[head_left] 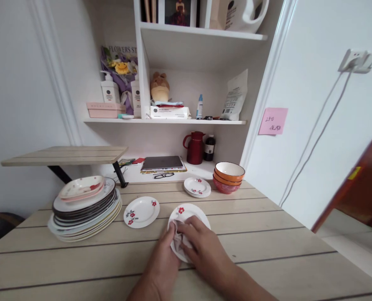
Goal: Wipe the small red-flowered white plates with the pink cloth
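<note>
A white plate (201, 212) with red flowers is tilted toward me just above the wooden table. My left hand (164, 255) grips its lower left rim, thumb on the upper face. My right hand (201, 242) presses a crumpled greyish cloth (180, 242) against the plate's face, fingers curled over it. Left of my hands lies another flowered plate (141, 212), flat on the table. Farther back sits a short stack of small flowered plates (197, 187). Parts of the held plate are hidden by my hands and the cloth.
A tall stack of mixed plates (85, 213) stands on the left, partly below a raised wooden shelf (67, 154). Nested bowls (228, 177) stand at the back right. Behind the table are a laptop (162, 162), glasses (164, 175), a red jug (195, 148) and a dark bottle (209, 148).
</note>
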### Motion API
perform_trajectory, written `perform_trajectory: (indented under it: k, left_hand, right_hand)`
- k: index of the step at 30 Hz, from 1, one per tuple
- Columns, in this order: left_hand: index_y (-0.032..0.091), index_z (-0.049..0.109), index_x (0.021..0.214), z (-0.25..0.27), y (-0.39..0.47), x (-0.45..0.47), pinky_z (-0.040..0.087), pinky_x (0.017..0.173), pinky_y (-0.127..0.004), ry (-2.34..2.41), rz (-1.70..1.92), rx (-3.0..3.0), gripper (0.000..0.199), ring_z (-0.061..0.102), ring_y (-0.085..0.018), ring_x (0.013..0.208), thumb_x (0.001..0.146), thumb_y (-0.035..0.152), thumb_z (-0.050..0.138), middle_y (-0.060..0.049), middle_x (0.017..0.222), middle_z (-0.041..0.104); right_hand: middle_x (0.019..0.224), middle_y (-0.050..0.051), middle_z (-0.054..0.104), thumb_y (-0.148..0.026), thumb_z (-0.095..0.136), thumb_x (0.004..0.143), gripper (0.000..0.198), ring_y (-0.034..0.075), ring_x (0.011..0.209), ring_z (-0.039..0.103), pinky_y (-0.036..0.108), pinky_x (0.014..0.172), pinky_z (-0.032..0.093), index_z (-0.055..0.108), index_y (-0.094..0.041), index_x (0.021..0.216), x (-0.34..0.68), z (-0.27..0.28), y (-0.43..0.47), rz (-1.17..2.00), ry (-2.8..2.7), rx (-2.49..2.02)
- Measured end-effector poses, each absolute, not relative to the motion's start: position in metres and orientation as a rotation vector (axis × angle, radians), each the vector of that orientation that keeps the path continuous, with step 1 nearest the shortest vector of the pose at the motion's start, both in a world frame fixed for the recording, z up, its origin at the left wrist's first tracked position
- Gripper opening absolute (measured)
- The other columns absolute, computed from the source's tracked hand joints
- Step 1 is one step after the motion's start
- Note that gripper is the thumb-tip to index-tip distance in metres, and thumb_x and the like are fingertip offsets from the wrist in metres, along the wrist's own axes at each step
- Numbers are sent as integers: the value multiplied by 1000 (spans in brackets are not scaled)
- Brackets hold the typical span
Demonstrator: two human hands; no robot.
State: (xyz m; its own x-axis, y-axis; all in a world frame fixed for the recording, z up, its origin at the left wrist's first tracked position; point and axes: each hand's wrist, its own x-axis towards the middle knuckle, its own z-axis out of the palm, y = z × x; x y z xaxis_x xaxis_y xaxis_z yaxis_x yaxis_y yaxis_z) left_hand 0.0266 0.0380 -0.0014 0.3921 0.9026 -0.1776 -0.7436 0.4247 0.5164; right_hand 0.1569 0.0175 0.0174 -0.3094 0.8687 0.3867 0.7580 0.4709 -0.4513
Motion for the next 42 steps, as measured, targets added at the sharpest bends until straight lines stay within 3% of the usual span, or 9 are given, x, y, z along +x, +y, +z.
perform_trajectory:
  k: [8,12,17,25,33,37,42]
  left_hand:
    - [21,54,136,-1,30,29,48,96,-41,517,1034,507,57,65,-28,111,82,33,70,-13,119,70]
    - [23,53,137,1,27,30,46,97,-41,519,1017,575,61,63,-30,114,79,29,73,-14,126,67]
    - [23,53,137,-8,30,33,46,97,-40,487,1032,625,66,64,-30,112,75,20,75,-13,125,67]
    - [23,56,133,-2,27,32,45,98,-42,498,1017,525,56,64,-29,112,79,21,71,-12,118,71]
    - [17,62,124,-5,36,28,45,101,-38,439,1149,437,44,64,-25,110,81,21,69,-12,118,70]
    - [21,55,134,0,35,28,45,101,-40,413,1137,398,50,64,-25,110,85,25,65,-12,123,68]
    - [26,46,142,3,37,29,47,99,-41,428,1277,304,57,66,-24,108,87,24,62,-11,122,69]
  right_hand:
    - [111,8,58,-25,51,90,47,21,91,62,33,78,52,51,-26,136,189,10,40,-29,-1773,-1622]
    - [110,8,58,-22,49,89,50,21,90,62,32,77,52,49,-27,139,180,7,38,-28,-1834,-1562]
    - [115,8,57,-13,49,86,45,22,100,58,33,84,50,64,-34,124,160,10,27,-72,-2070,-1292]
    - [115,10,59,-23,47,93,41,23,97,60,35,83,50,59,-30,132,197,13,45,-168,-1902,-1602]
    - [116,11,59,-15,51,88,44,24,100,57,37,88,48,60,-29,129,161,13,24,-113,-2198,-1452]
    - [124,12,55,-20,51,91,40,25,105,55,40,90,46,60,-30,129,169,14,30,-164,-2139,-1472]
    - [105,10,61,-23,50,91,40,24,93,60,34,80,47,61,-27,129,186,17,34,-86,-2118,-1718]
